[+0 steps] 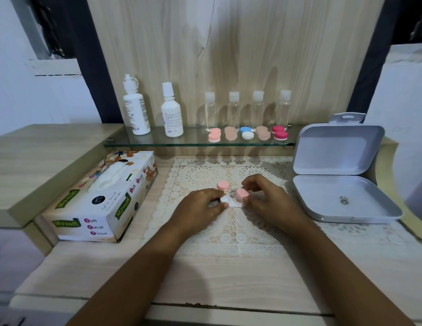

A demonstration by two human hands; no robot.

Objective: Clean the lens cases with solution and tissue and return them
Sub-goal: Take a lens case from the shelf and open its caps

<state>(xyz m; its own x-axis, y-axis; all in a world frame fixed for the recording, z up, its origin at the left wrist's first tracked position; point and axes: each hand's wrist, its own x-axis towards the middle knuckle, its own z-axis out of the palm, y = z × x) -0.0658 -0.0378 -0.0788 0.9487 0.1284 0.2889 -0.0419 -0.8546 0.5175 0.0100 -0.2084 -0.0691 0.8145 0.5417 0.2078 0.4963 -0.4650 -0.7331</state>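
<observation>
On the lace mat (229, 234) my left hand (200, 203) pinches the white base of a lens case (231, 202). My right hand (269, 198) curls its fingers round the pink cap (241, 194) on that case's right side. A second pink cap (223, 185) lies loose on the mat just behind the hands. Several more lens cases (247, 133), pink, beige, blue-white and magenta, stand in a row on the glass shelf (193, 144). Two white solution bottles (136, 107) (171, 111) stand at the shelf's left. The tissue box (104, 198) lies left of the mat.
Several clear small bottles (246, 109) line the back of the shelf against the wooden panel. An open grey hinged box (342, 191) with a small metal piece inside sits right of the mat. A raised wooden ledge (40, 158) runs along the left.
</observation>
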